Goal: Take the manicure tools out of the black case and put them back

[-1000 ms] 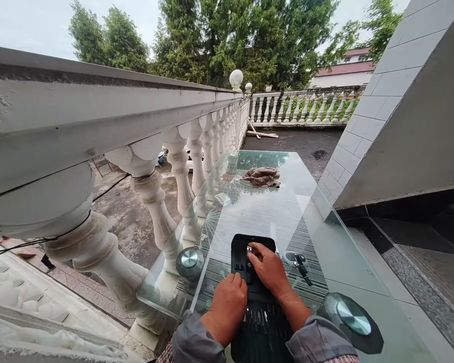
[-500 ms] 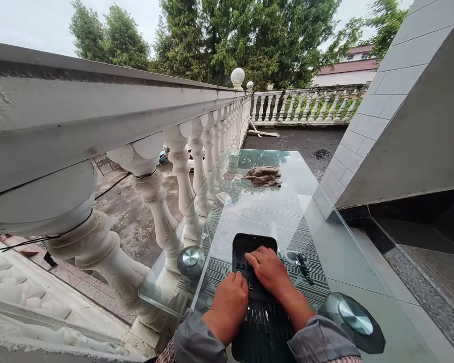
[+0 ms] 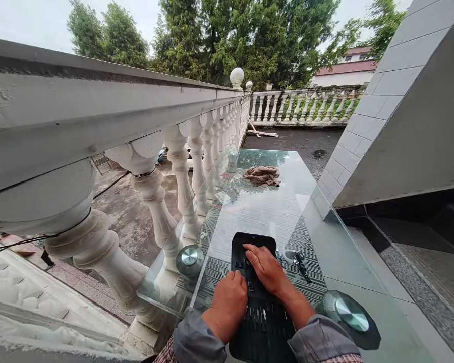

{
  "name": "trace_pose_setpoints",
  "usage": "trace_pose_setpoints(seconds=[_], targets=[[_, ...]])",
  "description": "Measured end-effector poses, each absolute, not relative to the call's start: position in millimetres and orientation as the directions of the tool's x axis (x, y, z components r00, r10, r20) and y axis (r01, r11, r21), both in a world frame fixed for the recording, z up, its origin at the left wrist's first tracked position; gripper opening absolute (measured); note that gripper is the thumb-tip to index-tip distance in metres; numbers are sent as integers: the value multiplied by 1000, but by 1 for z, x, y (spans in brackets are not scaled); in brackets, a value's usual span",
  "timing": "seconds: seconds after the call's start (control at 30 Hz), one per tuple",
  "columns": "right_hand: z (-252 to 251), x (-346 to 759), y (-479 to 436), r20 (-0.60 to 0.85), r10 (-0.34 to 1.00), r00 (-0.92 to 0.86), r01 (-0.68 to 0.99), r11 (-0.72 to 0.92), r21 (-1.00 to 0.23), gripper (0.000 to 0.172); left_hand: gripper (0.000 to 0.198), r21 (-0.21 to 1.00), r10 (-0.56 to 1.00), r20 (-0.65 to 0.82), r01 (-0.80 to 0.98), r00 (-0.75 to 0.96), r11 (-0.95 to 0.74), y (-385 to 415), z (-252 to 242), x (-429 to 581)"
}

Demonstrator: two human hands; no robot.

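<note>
A black zip-style tool case (image 3: 263,340) lies unfolded on the glass table, with several slim metal tools in a row in its lower half. My left hand (image 3: 230,300) is closed at the case's left edge; what its fingers hold, if anything, is hidden. Over the upper half, my right hand (image 3: 267,269) rests with fingers stretched toward the left, its palm side out of sight. Between the hands a dark narrow strip with small links (image 3: 250,283) shows on the case. Just right of the case lies a wristwatch with a dark band (image 3: 300,264).
The glass tabletop (image 3: 265,212) has round metal-capped supports (image 3: 191,259) beneath it. A crumpled brown cloth (image 3: 262,175) lies toward the far end. White balusters (image 3: 155,206) run along the left, and a tiled sloping wall (image 3: 378,111) stands at the right.
My right hand's fingers have straightened out over the case and the hand has shifted slightly. My left hand stays closed in nearly the same place. The view has moved a little.
</note>
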State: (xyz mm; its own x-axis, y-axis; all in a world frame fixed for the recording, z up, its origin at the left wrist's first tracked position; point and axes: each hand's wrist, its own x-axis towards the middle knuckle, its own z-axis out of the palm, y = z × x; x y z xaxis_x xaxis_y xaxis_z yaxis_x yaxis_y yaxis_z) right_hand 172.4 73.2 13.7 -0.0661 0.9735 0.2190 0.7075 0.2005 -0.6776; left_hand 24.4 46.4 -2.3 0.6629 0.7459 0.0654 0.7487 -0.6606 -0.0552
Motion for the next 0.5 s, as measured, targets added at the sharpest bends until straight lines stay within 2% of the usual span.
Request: trace_pose_setpoints(seconds=[0.13, 0.2, 0.27, 0.37, 0.5], targets=[[13, 174, 70, 315, 947, -63, 707, 265, -655, 40, 13, -44, 746, 59, 748, 663, -662, 46, 1, 26], [13, 184, 69, 432, 902, 28, 732, 276, -623, 39, 13, -47, 749, 49, 750, 661, -659, 46, 3, 26], [11, 204, 68, 512, 838, 187, 778, 192, -598, 37, 13, -53, 749, 32, 749, 662, -660, 45, 6, 26], [4, 242, 65, 467, 800, 377, 813, -45, -580, 35, 14, -58, 754, 0, 753, 656, -655, 44, 9, 26], [-9, 272, 54, 309, 893, 326, 893, -184, -411, 26, 16, -60, 766, -34, 763, 643, -643, 43, 12, 26]])
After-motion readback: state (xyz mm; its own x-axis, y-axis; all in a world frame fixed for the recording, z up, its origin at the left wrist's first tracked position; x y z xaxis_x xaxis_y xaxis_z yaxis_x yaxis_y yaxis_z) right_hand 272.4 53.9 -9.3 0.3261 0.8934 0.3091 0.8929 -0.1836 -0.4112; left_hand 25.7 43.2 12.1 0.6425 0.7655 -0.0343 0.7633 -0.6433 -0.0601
